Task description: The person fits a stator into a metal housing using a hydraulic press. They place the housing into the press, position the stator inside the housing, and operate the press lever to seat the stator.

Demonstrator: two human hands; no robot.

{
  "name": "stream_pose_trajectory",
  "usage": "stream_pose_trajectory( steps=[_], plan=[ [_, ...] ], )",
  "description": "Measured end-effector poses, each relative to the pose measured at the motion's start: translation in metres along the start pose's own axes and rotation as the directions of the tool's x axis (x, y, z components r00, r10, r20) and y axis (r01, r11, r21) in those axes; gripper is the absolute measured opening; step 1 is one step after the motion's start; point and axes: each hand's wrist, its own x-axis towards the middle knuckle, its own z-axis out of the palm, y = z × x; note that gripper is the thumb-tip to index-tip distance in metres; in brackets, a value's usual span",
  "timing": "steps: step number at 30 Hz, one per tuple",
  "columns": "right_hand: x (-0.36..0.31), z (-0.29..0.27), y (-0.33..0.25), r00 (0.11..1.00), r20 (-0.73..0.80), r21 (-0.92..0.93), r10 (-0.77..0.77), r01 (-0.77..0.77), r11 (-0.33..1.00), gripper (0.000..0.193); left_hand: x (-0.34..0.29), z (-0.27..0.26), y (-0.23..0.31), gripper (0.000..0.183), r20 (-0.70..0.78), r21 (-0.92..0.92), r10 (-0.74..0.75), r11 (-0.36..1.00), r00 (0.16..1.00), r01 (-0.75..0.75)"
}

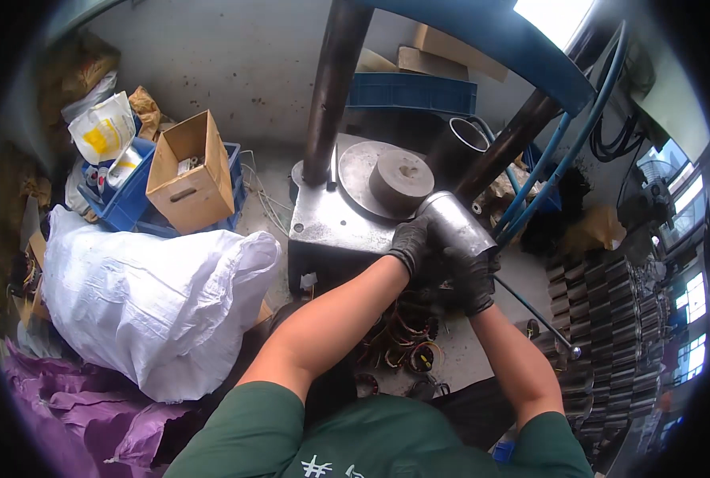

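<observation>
We see both hands in black gloves gripping a short metal cylinder at the front right corner of the steel press base. The left hand has its fingers wrapped round the cylinder's lower left side, clamped on it, and the right hand has its fingers closed under and around the nearer end, so the piece lies tilted between them, its far end pointing up toward the round die block. That block sits on a flat circular plate on the base, just beyond the cylinder. A dark upright column rises from the base at the left, and blue hoses run down at the right. Below the hands, on the floor, lie coils of copper winding. To the right we make out rows of stacked dark metal parts. To the left lies a big white sack, with a cardboard box in a blue crate behind it and purple bags nearer us.
</observation>
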Motion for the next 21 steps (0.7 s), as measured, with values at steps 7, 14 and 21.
stream_pose_trajectory(
  steps=[7, 14, 21],
  plan=[
    [0.017, -0.025, -0.120, 0.884, 0.097, -0.642, -0.458, 0.407, 0.650, 0.020, -0.068, 0.037, 0.026, 0.018, 0.162, 0.146, 0.293, 0.937, 0.942, -0.317],
    [0.104, -0.020, -0.143, 0.868, 0.261, -0.723, -0.424, 0.466, 0.510, 0.023, 0.001, -0.002, 0.044, 0.021, 0.241, 0.076, 0.605, 0.768, 0.759, -0.636],
    [0.177, -0.028, -0.154, 0.859, 0.475, -0.723, -0.191, 0.505, 0.472, 0.017, -0.039, 0.018, 0.060, 0.024, 0.204, -0.338, 0.246, 0.926, 0.947, -0.168]
  ],
)
